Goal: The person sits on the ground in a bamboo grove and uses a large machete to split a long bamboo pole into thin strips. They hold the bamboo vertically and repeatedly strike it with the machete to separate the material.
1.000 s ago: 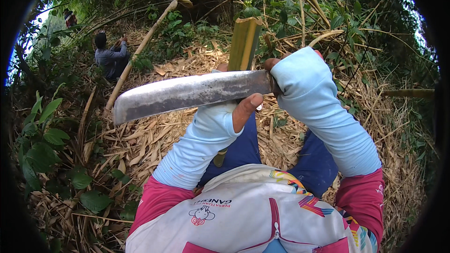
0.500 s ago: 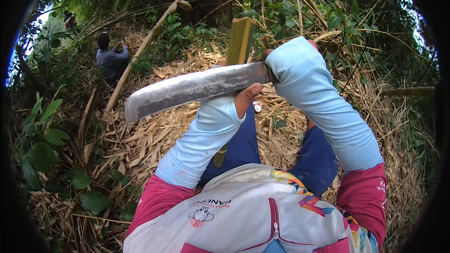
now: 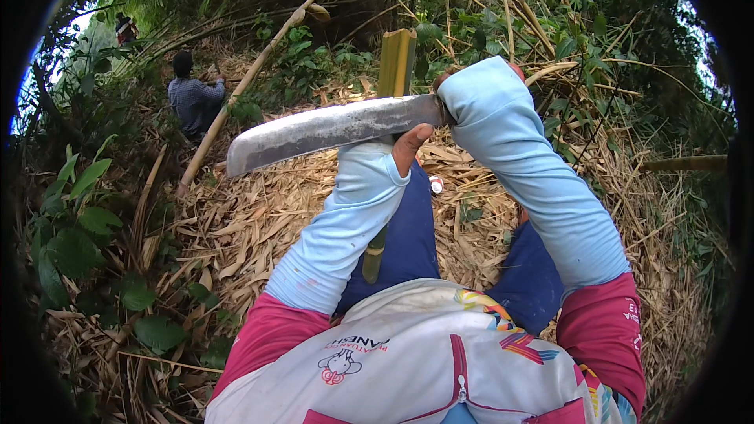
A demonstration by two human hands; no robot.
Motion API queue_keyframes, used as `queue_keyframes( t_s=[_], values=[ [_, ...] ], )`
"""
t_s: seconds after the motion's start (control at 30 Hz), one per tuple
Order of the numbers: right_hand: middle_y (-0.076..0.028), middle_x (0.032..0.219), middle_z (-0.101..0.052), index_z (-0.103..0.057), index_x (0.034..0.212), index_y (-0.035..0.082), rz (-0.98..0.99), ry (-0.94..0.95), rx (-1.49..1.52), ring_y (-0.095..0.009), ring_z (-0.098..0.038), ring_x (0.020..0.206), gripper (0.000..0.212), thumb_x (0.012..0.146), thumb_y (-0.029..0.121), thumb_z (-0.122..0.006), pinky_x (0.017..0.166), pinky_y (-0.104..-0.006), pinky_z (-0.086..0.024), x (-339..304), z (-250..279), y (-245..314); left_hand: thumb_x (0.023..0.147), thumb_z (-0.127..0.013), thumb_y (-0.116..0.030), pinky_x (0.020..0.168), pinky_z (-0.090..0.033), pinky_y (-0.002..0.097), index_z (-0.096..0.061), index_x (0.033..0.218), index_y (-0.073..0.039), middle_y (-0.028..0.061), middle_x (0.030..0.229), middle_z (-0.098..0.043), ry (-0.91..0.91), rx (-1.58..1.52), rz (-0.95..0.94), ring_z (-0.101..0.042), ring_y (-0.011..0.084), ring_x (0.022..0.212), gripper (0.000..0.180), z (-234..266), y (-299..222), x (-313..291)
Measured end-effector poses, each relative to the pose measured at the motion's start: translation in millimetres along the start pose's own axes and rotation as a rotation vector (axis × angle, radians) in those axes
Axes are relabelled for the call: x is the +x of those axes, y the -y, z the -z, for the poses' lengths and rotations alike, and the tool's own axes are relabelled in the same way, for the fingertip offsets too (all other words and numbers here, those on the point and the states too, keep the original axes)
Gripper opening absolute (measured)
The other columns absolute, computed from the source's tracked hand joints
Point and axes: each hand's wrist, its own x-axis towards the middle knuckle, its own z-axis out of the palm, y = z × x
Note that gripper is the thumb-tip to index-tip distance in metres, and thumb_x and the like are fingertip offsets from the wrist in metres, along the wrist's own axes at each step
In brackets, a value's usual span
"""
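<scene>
1. Left hand (image 3: 404, 151) clamps the bamboo piece (image 3: 395, 63), slanting over the left thigh (image 3: 410, 228); right hand (image 3: 481, 94) clamps the machete (image 3: 338, 127).
2. Bamboo's top already looks cut; machete crosses below, its bite hidden; the piece remains undivided.

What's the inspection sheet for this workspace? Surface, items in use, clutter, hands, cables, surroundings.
Surface: ground strewn with dry leaves.
Items in use: machete, its blade crossing in front of a bamboo piece; whether they touch is unclear.
Clutter: small white-and-red object on the leaves, kind unclear.
Hands: right hand grips the machete, handle hidden; left hand holds the bamboo piece, thumb near the blade's lower edge, other fingers hidden.
Cables: nothing seen.
Surroundings: slanting pole, green plants, a person sitting or crouching to the upper left.
</scene>
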Motion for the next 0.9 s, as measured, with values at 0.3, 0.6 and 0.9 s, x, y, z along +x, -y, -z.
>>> queue_keyframes(
  t_s=[0.3, 0.6, 0.9],
  values=[
    [-0.01, 0.065, -0.064, -0.068, 0.077, 0.012, -0.062, -0.085, -0.004, -0.03, -0.066, 0.066, 0.013, 0.065, 0.012, -0.072, 0.058, -0.0418, -0.048, 11.5, -12.7, 2.7, 0.079, -0.083, -0.037, 0.084, -0.048, 0.0322, -0.063, 0.106, -0.002, 0.0079, 0.098, -0.068, -0.099, 0.062, -0.061, -0.062, 0.0182, 0.091, 0.049, 2.0, -10.1, 12.5],
    [-0.011, 0.064, -0.063, -0.068, 0.08, 0.011, -0.032, -0.102, 0.052, -0.031, -0.065, 0.063, 0.015, 0.065, 0.008, -0.07, 0.056, -0.041, -0.049, 5.6, -12.4, 7.4, 0.079, -0.083, -0.039, 0.087, -0.047, 0.0329, -0.063, 0.109, 0.0, 0.0094, 0.103, -0.067, -0.061, 0.1, 0.041, -0.061, 0.0189, 0.094, 0.053, 7.3, -8.6, 9.9],
    [-0.009, 0.063, -0.062, -0.068, 0.077, 0.013, 0.007, 0.018, -0.075, -0.03, -0.066, 0.064, 0.013, 0.065, 0.019, -0.07, 0.056, -0.0427, -0.048, -4.1, 4.3, 8.1, 0.08, -0.083, -0.022, 0.089, -0.047, 0.0328, -0.059, 0.115, 0.0, 0.0115, 0.107, -0.064, 0.093, 0.083, 0.063, -0.06, 0.0189, 0.098, 0.048, -7.3, -22.2, -1.7]
  ],
)
